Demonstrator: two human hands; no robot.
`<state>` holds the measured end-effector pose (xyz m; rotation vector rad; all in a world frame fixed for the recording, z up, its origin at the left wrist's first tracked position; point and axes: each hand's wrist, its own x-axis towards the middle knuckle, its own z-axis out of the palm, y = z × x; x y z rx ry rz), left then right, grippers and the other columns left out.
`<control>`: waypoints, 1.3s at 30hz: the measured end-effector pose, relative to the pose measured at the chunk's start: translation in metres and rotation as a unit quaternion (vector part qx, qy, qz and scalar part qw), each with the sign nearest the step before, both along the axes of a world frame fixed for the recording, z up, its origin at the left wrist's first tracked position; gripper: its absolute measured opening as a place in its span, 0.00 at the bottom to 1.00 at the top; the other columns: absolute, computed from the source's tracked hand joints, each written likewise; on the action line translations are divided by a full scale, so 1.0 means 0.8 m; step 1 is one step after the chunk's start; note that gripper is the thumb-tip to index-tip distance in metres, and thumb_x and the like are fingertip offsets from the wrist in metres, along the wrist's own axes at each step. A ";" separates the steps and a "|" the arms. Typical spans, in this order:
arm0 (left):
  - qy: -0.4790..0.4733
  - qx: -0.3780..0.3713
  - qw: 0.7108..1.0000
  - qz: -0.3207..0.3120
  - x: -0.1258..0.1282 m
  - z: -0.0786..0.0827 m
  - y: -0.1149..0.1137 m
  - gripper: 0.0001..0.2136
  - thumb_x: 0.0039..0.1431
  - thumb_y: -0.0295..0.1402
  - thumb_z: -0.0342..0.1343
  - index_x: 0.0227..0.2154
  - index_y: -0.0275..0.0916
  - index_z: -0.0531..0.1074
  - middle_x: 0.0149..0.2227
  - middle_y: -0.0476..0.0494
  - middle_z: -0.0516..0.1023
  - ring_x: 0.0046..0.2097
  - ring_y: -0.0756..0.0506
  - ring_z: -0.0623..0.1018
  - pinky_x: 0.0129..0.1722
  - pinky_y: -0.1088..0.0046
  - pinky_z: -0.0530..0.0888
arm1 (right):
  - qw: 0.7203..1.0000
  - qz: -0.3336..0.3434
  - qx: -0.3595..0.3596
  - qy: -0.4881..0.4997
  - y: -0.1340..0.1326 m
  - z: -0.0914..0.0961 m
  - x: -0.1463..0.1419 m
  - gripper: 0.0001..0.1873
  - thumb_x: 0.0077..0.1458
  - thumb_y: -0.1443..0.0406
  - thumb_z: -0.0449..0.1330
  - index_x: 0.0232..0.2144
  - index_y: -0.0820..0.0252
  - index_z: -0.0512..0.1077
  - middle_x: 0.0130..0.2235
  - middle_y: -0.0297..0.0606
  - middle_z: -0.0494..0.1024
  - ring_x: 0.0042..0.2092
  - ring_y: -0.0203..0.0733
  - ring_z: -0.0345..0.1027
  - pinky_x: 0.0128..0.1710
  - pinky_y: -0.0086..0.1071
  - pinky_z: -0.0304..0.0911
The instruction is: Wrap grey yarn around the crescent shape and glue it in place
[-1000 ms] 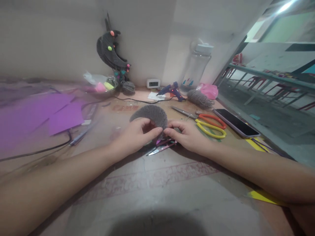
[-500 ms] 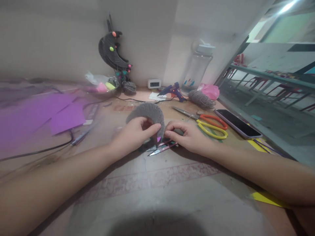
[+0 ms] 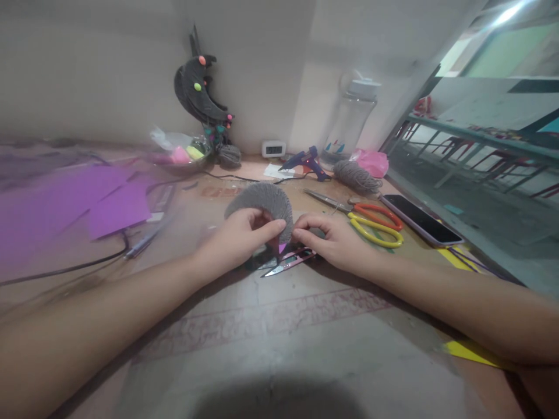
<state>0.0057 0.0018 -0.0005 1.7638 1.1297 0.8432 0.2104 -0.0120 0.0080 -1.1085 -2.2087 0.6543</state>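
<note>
A crescent wrapped in grey yarn [image 3: 273,199] stands above the table between my hands. My left hand [image 3: 244,233] pinches its inner curve between thumb and fingers. At the crescent's right tip, my right hand [image 3: 327,235] has thumb and forefinger pressed together; whatever is between them is too small to make out. Below the crescent lie small thread snips [image 3: 286,267], their blades pointing left and their back end partly behind my right hand. A bit of purple [image 3: 282,248] shows under the crescent's tip.
Scissors [image 3: 351,208], a phone [image 3: 421,220] and a grey yarn skein [image 3: 357,177] lie to the right. Behind are a glue gun [image 3: 303,160], a small clock [image 3: 273,149] and a clear bottle [image 3: 351,122]. Purple sheets [image 3: 117,203] cover the left; a dark crescent [image 3: 192,93] stands at the wall.
Almost nothing differs. The crescent has shifted very slightly to the right, and both hands keep their pinched positions.
</note>
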 end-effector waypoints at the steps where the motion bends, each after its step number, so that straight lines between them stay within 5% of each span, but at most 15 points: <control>1: -0.001 0.001 1.000 0.001 0.000 0.000 0.000 0.15 0.56 0.46 0.57 0.26 0.37 0.73 0.25 0.47 0.77 0.28 0.47 0.75 0.28 0.72 0.69 | 1.000 -0.006 0.004 0.009 0.001 0.000 0.001 0.12 0.62 0.63 0.53 0.30 0.61 0.73 0.31 0.34 0.76 0.34 0.36 0.69 0.36 0.29 0.61; 6: -0.002 0.015 1.000 0.021 -0.001 0.001 0.001 0.16 0.58 0.47 0.56 0.26 0.38 0.72 0.27 0.46 0.79 0.31 0.46 0.77 0.31 0.71 0.69 | 0.989 -0.074 0.118 0.053 -0.004 0.003 0.012 0.06 0.61 0.63 0.56 0.36 0.60 0.70 0.34 0.36 0.75 0.36 0.38 0.69 0.37 0.31 0.63; 9: -0.003 0.029 0.999 0.036 -0.002 0.001 0.003 0.17 0.58 0.47 0.55 0.25 0.38 0.72 0.27 0.47 0.79 0.32 0.46 0.76 0.33 0.70 0.69 | 0.970 0.049 0.233 -0.050 -0.014 0.005 0.018 0.06 0.62 0.64 0.55 0.35 0.60 0.71 0.33 0.38 0.75 0.36 0.39 0.68 0.39 0.34 0.63; 12: -0.012 0.039 0.999 0.035 -0.002 -0.001 0.005 0.17 0.58 0.48 0.55 0.26 0.38 0.72 0.27 0.47 0.79 0.31 0.46 0.76 0.34 0.70 0.69 | 0.915 0.153 0.309 -0.208 -0.023 0.002 0.016 0.11 0.65 0.63 0.53 0.43 0.62 0.73 0.38 0.44 0.77 0.41 0.45 0.68 0.43 0.40 0.63; 20: -0.027 0.038 0.999 0.021 0.000 0.001 0.003 0.17 0.60 0.47 0.54 0.25 0.38 0.71 0.26 0.48 0.77 0.31 0.48 0.74 0.33 0.72 0.68 | 0.888 0.179 0.317 -0.280 -0.023 -0.005 0.010 0.15 0.66 0.69 0.48 0.49 0.67 0.71 0.37 0.45 0.76 0.38 0.44 0.67 0.39 0.39 0.63; 22: -0.028 0.042 0.998 0.022 0.000 0.002 0.001 0.17 0.61 0.46 0.53 0.24 0.38 0.70 0.26 0.48 0.76 0.31 0.48 0.74 0.33 0.72 0.68 | 0.887 0.197 0.310 -0.279 -0.025 -0.003 0.011 0.15 0.65 0.71 0.47 0.48 0.67 0.70 0.37 0.45 0.75 0.38 0.44 0.66 0.39 0.39 0.63; 25: -0.019 0.047 0.998 0.025 -0.001 0.002 0.000 0.18 0.61 0.47 0.53 0.24 0.38 0.70 0.26 0.49 0.76 0.30 0.48 0.74 0.32 0.72 0.67 | 0.923 0.187 0.283 -0.185 -0.031 0.000 0.013 0.11 0.63 0.71 0.48 0.43 0.62 0.69 0.36 0.42 0.75 0.39 0.42 0.67 0.40 0.37 0.63; 30: 0.022 0.045 0.999 0.019 -0.002 0.000 0.000 0.20 0.59 0.50 0.53 0.25 0.38 0.72 0.26 0.47 0.77 0.28 0.47 0.74 0.29 0.72 0.66 | 0.981 0.004 0.196 -0.018 -0.030 0.005 0.016 0.09 0.64 0.69 0.47 0.42 0.58 0.66 0.35 0.39 0.74 0.35 0.39 0.67 0.35 0.32 0.63; 39: 0.046 0.028 0.999 -0.008 -0.001 0.000 -0.008 0.19 0.58 0.50 0.54 0.27 0.38 0.73 0.25 0.48 0.78 0.28 0.48 0.74 0.27 0.73 0.66 | 0.990 -0.102 -0.038 0.091 -0.002 0.003 0.006 0.10 0.54 0.58 0.61 0.35 0.59 0.74 0.27 0.31 0.71 0.27 0.34 0.61 0.26 0.29 0.55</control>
